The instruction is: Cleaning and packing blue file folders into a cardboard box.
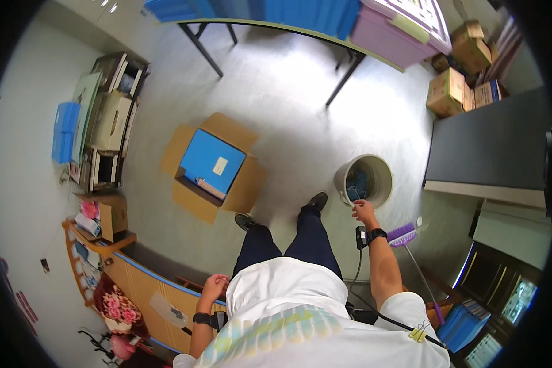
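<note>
My right hand (364, 212) reaches over the near rim of a grey plastic bucket (386, 179), fingers bent close together. Whether they pinch the rim, the handle or something thin is too small to tell. Crumpled dark blue material (356, 184) lies inside the bucket. My left hand (215, 287) hangs by my left hip with loosely curled fingers and nothing visible in it. On the floor ahead, to the left, stands a cardboard box (241, 202) with its flaps spread. Inside it are a blue file box (207, 154) bearing a white label and a pinkish strip-like item (211, 189).
A purple broom (402, 234) leans right of the bucket. A table (276, 24) ahead carries blue boxes (313, 16) and a purple storage bin (391, 34). Cabinets (112, 119) line the left, a wooden bench (142, 285) is at lower left, and a dark-topped desk (487, 142) is right.
</note>
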`<state>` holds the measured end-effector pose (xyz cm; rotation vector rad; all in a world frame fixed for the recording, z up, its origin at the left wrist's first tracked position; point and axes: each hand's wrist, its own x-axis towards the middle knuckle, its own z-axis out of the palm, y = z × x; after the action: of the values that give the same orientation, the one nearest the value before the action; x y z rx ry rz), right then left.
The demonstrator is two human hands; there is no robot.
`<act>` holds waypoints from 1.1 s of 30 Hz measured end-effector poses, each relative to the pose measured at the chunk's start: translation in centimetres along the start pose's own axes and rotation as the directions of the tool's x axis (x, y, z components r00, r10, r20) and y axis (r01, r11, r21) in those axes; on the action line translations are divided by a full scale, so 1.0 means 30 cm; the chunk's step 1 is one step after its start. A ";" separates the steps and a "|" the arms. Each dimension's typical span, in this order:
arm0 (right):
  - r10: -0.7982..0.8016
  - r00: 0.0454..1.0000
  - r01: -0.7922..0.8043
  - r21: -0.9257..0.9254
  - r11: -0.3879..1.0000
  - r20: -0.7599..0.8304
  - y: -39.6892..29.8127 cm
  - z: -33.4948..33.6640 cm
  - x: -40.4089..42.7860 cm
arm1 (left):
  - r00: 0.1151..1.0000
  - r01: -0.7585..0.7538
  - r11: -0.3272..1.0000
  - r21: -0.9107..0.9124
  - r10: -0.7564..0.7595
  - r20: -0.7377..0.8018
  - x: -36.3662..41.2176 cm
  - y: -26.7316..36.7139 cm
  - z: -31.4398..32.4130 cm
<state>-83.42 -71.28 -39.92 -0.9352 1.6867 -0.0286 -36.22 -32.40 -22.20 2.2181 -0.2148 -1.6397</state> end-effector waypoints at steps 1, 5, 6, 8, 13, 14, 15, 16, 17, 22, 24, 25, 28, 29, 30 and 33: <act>-0.014 1.000 0.014 -0.023 1.000 0.003 -0.015 0.043 -0.029 | 1.000 0.001 1.000 0.005 -0.001 0.002 0.010 -0.051 -0.047; -0.063 0.997 0.068 -0.130 0.989 0.047 -0.098 0.219 -0.146 | 0.999 -0.035 0.997 -0.074 0.033 -0.034 0.057 -0.230 -0.217; -0.045 0.996 0.056 -0.159 0.986 0.075 -0.121 0.258 -0.180 | 0.996 -0.028 0.999 -0.045 0.025 -0.082 0.064 -0.260 -0.266; 0.011 0.994 0.012 -0.204 0.979 0.111 -0.166 0.326 -0.237 | 0.990 -0.015 0.999 -0.046 0.008 -0.141 0.067 -0.330 -0.352; 0.019 0.990 0.024 -0.292 0.956 0.141 -0.315 0.502 -0.312 | 0.980 -0.004 1.000 0.003 0.005 -0.198 0.073 -0.498 -0.494; -0.035 0.986 0.085 -0.300 0.950 0.166 -0.347 0.529 -0.314 | 0.980 -0.005 1.000 -0.011 0.003 -0.199 0.079 -0.513 -0.512; -0.087 0.978 0.144 -0.305 0.941 0.191 -0.377 0.554 -0.315 | 0.983 -0.003 0.999 0.036 0.009 -0.181 0.089 -0.522 -0.531; -0.089 0.977 0.147 -0.315 0.938 0.192 -0.406 0.576 -0.314 | 0.987 -0.002 0.996 0.085 0.015 -0.162 0.100 -0.527 -0.544; -0.117 0.975 0.175 -0.323 0.930 0.190 -0.430 0.607 -0.315 | 0.987 0.001 0.997 0.079 0.012 -0.161 0.105 -0.514 -0.559; -0.128 0.969 0.194 -0.336 0.922 0.210 -0.523 0.735 -0.307 | 0.989 0.059 0.997 0.048 -0.052 -0.137 0.148 -0.402 -0.611; -0.085 0.968 0.160 -0.318 0.934 0.238 -0.535 0.790 -0.299 | 0.991 0.046 0.997 0.063 -0.038 -0.126 0.164 -0.349 -0.633; -0.078 0.968 0.152 -0.311 0.938 0.236 -0.540 0.814 -0.294 | 0.993 0.031 0.997 0.075 -0.022 -0.116 0.172 -0.320 -0.645; -0.044 0.968 0.125 -0.320 0.939 0.249 -0.531 0.862 -0.243 | 0.988 0.050 0.990 0.132 -0.029 -0.154 0.214 -0.193 -0.685; -0.041 0.968 0.118 -0.304 0.945 0.249 -0.538 0.886 -0.227 | 0.987 0.051 0.987 0.150 -0.027 -0.156 0.238 -0.175 -0.706; -0.043 0.969 0.114 -0.284 0.952 0.243 -0.543 0.903 -0.219 | 0.990 0.049 0.987 0.154 -0.028 -0.135 0.266 -0.169 -0.721; -0.036 0.975 0.087 -0.226 0.970 0.220 -0.548 0.927 -0.188 | 0.996 0.042 0.976 0.213 -0.025 -0.082 0.350 -0.074 -0.796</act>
<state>-51.00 -67.05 -37.35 -1.1258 1.4808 0.2276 -10.59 -29.01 -26.35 2.4531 -0.3494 -1.6093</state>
